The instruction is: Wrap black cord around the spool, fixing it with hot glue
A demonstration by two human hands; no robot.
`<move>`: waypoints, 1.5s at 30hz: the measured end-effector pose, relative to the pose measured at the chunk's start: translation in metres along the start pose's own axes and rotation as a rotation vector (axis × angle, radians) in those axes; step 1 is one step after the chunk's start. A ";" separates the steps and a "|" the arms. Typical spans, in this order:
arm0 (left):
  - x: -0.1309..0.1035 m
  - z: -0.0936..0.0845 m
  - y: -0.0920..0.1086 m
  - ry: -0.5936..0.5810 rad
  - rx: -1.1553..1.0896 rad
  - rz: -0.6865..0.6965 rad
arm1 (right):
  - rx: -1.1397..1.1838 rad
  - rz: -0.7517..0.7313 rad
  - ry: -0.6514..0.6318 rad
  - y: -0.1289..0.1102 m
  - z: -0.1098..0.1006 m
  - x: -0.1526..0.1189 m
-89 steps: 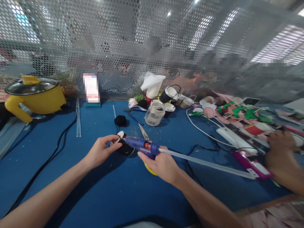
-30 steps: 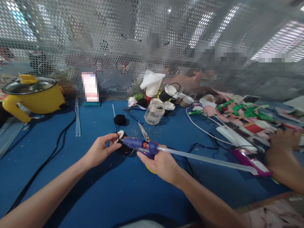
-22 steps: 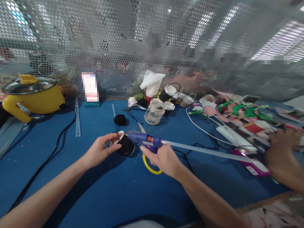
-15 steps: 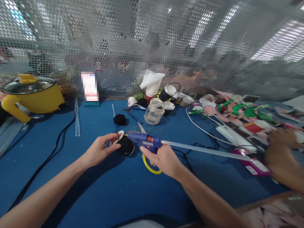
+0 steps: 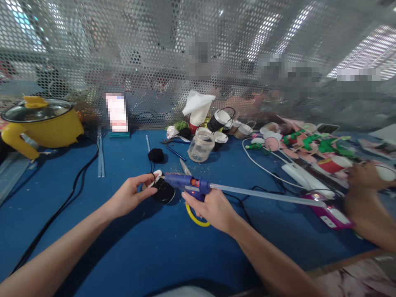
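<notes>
A small paper cup wrapped in black yarn (image 5: 165, 194) lies tilted on the blue table, with its white rim toward my left hand (image 5: 131, 197). The thumb and fingers of that hand pinch the cup at its rim. A strand of yarn runs from there to a black yarn ball (image 5: 156, 155) just behind. My right hand (image 5: 219, 208) is wrapped round a blue hot glue gun (image 5: 185, 182), whose nozzle is at the cup's rim. Out of the gun's back sticks a long clear glue stick (image 5: 260, 194). Scissors with a yellow handle (image 5: 197, 221) lie partly hidden under the gun.
Behind are a clear jar (image 5: 201, 146), pliers (image 5: 175, 141) and stacked paper cups (image 5: 198, 111). To the left stand a yellow pot (image 5: 58, 130) and a phone (image 5: 116, 112). At right, a co-worker's hand (image 5: 365, 175) holds a white cup near a purple power strip (image 5: 332, 214).
My hands, the glue gun and the wrapped cup have hardly moved. At the right, the co-worker's hand and white cup have shifted slightly.
</notes>
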State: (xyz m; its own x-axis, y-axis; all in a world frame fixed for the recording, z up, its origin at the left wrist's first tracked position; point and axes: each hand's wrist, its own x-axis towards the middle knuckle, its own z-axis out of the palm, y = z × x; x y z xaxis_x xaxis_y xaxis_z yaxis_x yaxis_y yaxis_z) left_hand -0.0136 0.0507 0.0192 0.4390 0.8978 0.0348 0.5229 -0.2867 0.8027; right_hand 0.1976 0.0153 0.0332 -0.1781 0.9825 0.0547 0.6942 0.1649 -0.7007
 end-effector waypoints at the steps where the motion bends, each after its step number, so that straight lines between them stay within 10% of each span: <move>1: 0.000 0.000 0.000 0.003 -0.004 -0.003 | -0.006 0.009 -0.005 0.000 0.000 0.000; 34: 0.000 -0.001 0.001 -0.025 -0.015 -0.027 | 0.194 0.118 -0.107 0.001 0.005 -0.004; 45: 0.000 0.000 0.001 -0.025 -0.036 -0.008 | 0.012 -0.084 0.040 0.003 0.004 -0.001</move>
State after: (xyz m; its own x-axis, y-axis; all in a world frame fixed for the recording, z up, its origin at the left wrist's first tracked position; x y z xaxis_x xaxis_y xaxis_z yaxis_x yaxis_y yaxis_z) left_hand -0.0130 0.0505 0.0202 0.4528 0.8915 0.0138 0.5004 -0.2670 0.8236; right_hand 0.1972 0.0144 0.0277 -0.2074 0.9679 0.1423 0.6693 0.2464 -0.7010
